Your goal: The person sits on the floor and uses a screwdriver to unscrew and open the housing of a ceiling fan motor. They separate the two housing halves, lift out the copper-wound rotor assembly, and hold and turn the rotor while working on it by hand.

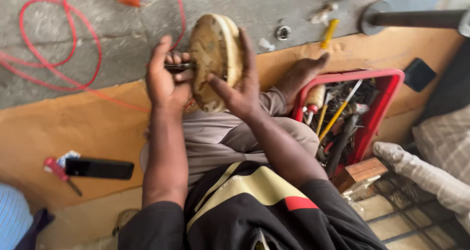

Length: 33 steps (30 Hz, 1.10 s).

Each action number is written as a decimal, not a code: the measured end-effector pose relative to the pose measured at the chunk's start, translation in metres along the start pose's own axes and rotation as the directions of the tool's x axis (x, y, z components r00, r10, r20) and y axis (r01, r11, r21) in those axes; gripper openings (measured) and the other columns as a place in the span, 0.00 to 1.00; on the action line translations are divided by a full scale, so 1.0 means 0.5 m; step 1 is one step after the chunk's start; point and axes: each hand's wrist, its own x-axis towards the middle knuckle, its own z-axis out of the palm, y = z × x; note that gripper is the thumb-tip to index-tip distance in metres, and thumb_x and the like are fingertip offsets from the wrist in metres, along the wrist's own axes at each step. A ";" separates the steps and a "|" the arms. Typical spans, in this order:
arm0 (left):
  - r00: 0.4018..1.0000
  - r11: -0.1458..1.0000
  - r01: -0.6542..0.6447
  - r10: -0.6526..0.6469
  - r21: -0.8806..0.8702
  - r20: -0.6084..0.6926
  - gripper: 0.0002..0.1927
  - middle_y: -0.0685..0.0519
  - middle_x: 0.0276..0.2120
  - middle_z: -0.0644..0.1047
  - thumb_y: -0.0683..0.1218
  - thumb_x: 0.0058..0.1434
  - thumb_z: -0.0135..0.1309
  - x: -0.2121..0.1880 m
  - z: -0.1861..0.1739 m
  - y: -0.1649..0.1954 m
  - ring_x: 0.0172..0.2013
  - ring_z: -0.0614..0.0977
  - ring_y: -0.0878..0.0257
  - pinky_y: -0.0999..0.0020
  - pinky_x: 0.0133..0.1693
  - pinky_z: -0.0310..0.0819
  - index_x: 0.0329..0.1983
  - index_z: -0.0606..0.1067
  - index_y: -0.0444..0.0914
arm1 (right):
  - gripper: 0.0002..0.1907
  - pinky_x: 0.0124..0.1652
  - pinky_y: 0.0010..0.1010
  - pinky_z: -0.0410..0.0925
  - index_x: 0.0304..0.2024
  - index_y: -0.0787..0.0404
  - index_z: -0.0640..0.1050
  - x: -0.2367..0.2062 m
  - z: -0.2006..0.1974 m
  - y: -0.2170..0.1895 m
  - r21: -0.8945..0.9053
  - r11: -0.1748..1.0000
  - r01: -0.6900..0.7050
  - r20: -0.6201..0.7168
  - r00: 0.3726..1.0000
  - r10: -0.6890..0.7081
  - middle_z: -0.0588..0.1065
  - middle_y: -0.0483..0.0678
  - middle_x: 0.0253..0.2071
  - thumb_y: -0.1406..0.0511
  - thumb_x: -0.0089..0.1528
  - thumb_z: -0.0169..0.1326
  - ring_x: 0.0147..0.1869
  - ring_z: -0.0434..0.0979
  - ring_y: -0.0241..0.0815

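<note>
Right hand (235,86) grips the round tan disc (214,59) on edge, just left of the red tool crate (387,91); left hand (166,79) clamps a dark tool (180,67) against it. A slip could jab those fingers.

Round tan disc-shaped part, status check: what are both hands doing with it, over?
Left hand gripping a dark tool handle against the round tan disc-shaped part. Right hand steadying the disc's edge. Red crate of tools beside the knee, not touching.
</note>
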 end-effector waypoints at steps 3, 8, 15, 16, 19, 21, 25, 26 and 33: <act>0.972 0.969 -0.230 0.225 0.089 0.065 0.11 0.51 0.37 0.77 0.51 0.73 0.52 -0.021 -0.016 -0.026 0.38 0.78 0.61 0.67 0.38 0.72 0.45 0.74 0.38 | 0.53 0.79 0.42 0.55 0.80 0.57 0.50 0.015 0.004 0.001 -0.080 0.996 0.041 -0.075 0.996 -0.047 0.54 0.60 0.80 0.73 0.60 0.65 0.82 0.56 0.52; 0.887 0.925 -0.377 0.376 -0.049 0.269 0.17 0.45 0.53 0.77 0.49 0.75 0.45 -0.018 -0.023 -0.044 0.54 0.80 0.53 0.52 0.61 0.74 0.61 0.69 0.35 | 0.46 0.78 0.43 0.55 0.75 0.58 0.59 0.033 0.048 -0.017 -0.333 0.930 0.155 -0.125 0.970 -0.206 0.53 0.62 0.78 0.72 0.56 0.62 0.83 0.57 0.57; 0.913 0.939 -0.339 0.344 -0.062 0.218 0.07 0.47 0.42 0.79 0.44 0.72 0.52 0.010 -0.052 -0.020 0.44 0.82 0.53 0.49 0.54 0.81 0.48 0.73 0.35 | 0.45 0.74 0.52 0.55 0.72 0.56 0.61 0.012 0.124 -0.058 -0.573 0.808 0.136 -0.154 0.951 -0.269 0.51 0.70 0.75 0.69 0.53 0.63 0.80 0.52 0.72; 0.926 0.943 -0.330 0.331 -0.036 0.183 0.06 0.48 0.40 0.79 0.44 0.72 0.54 0.010 -0.060 -0.017 0.42 0.82 0.54 0.50 0.52 0.81 0.45 0.74 0.35 | 0.46 0.74 0.53 0.55 0.72 0.56 0.61 0.007 0.132 -0.061 -0.585 0.800 0.133 -0.157 0.949 -0.273 0.51 0.70 0.75 0.69 0.53 0.63 0.80 0.52 0.72; 0.935 0.933 -0.353 0.349 0.072 0.062 0.10 0.52 0.33 0.75 0.44 0.73 0.61 0.019 -0.068 -0.015 0.33 0.74 0.61 0.57 0.39 0.73 0.39 0.74 0.36 | 0.45 0.74 0.54 0.55 0.72 0.55 0.61 0.005 0.128 -0.065 -0.580 0.805 0.126 -0.156 0.953 -0.262 0.51 0.70 0.75 0.68 0.53 0.63 0.80 0.52 0.72; 0.943 0.933 -0.317 0.330 0.171 -0.049 0.14 0.53 0.29 0.74 0.48 0.72 0.64 0.021 -0.066 -0.018 0.27 0.72 0.61 0.59 0.32 0.69 0.35 0.73 0.37 | 0.45 0.74 0.54 0.56 0.72 0.54 0.60 0.004 0.120 -0.066 -0.575 0.809 0.121 -0.147 0.958 -0.247 0.52 0.69 0.75 0.68 0.53 0.62 0.80 0.52 0.72; 0.948 0.942 -0.318 0.317 0.111 0.032 0.18 0.51 0.30 0.76 0.54 0.73 0.60 0.015 -0.054 -0.026 0.31 0.77 0.59 0.59 0.36 0.75 0.35 0.72 0.37 | 0.45 0.73 0.54 0.56 0.72 0.55 0.61 0.006 0.124 -0.068 -0.575 0.814 0.085 -0.149 0.967 -0.206 0.52 0.70 0.75 0.68 0.52 0.62 0.79 0.52 0.73; 0.926 0.934 -0.356 0.351 0.013 0.140 0.18 0.52 0.33 0.76 0.54 0.77 0.58 0.010 -0.050 -0.027 0.34 0.78 0.59 0.59 0.39 0.77 0.38 0.72 0.37 | 0.45 0.73 0.54 0.56 0.71 0.55 0.62 0.010 0.126 -0.072 -0.574 0.815 0.075 -0.152 0.969 -0.196 0.51 0.71 0.75 0.69 0.52 0.62 0.79 0.52 0.73; 0.935 0.948 -0.314 0.319 -0.055 0.154 0.13 0.45 0.53 0.77 0.45 0.72 0.43 -0.018 -0.058 -0.023 0.54 0.78 0.52 0.47 0.60 0.74 0.56 0.70 0.36 | 0.45 0.73 0.54 0.55 0.72 0.55 0.61 0.005 0.128 -0.075 -0.587 0.805 0.089 -0.162 0.961 -0.224 0.52 0.71 0.74 0.68 0.53 0.62 0.79 0.52 0.73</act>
